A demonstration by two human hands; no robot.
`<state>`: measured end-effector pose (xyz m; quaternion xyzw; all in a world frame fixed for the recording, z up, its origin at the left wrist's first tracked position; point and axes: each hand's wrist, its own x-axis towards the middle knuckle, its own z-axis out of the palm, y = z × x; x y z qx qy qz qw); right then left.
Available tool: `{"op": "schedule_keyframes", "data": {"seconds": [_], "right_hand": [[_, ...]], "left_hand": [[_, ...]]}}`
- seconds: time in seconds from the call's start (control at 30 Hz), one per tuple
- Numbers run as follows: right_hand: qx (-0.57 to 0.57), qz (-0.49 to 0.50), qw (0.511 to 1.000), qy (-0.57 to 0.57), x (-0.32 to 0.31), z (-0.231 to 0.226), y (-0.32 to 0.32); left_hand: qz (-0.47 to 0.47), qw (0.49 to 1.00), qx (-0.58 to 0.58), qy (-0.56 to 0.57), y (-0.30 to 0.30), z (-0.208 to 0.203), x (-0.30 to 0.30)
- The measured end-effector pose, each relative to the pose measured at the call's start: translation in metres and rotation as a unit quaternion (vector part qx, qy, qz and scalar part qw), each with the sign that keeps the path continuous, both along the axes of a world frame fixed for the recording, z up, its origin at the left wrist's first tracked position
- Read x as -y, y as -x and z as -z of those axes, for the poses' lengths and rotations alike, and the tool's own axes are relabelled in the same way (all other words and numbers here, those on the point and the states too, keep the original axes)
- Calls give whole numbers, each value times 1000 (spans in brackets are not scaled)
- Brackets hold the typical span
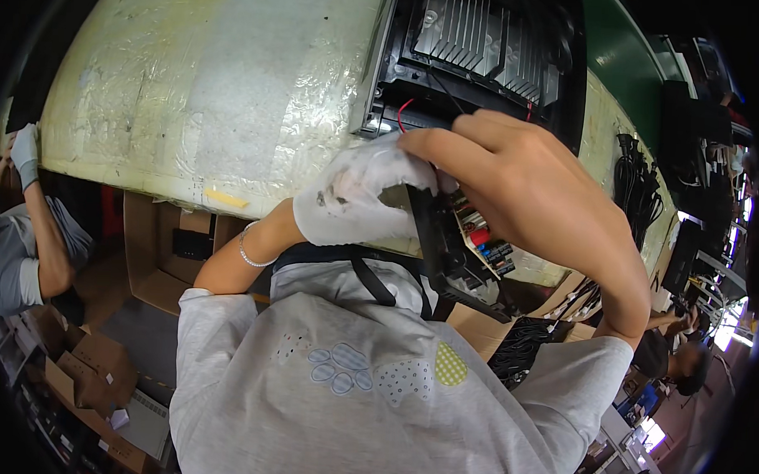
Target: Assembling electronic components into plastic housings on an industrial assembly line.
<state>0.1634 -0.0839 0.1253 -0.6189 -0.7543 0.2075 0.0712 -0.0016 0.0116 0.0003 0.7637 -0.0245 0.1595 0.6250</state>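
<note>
My left hand (pixel 360 194), in a dirty, worn white glove, grips the upper end of a black plastic panel with a circuit board (pixel 482 247) on it. The board carries red, blue and black components, and the panel slants down toward my shirt. My bare right hand (pixel 515 171) is closed over the board's upper part, its fingertips against the glove; what they pinch is hidden. A thin red wire (pixel 403 111) runs up from the fingertips toward a black device casing (pixel 476 94) with a ribbed metal heat sink (pixel 470 40), lying on the bench beyond my hands.
The bench (pixel 259 82) is covered in wrinkled clear film, with a yellow tape strip (pixel 226 198) near its front edge. Black cables (pixel 636 183) lie at right. An open cardboard box (pixel 158 246) stands below the bench at left. A co-worker's gloved hand (pixel 25 151) is at far left.
</note>
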Motion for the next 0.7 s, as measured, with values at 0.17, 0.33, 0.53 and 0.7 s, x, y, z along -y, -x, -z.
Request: {"op": "schedule_keyframes", "data": {"seconds": [0.17, 0.33, 0.53, 0.7], "right_hand": [[25, -73, 994, -76, -2, 0, -8], [-25, -74, 988, -133, -2, 12, -9], [1, -141, 980, -141, -8, 17, -19], [-39, -182, 975, -120, -5, 16, -26]], "left_hand": [[-83, 996, 23, -28, 4, 0, 4], [-85, 995, 25, -52, 2, 1, 0], [-70, 996, 0, -50, 5, 6, 1], [-69, 997, -11, -35, 4, 7, -1]]}}
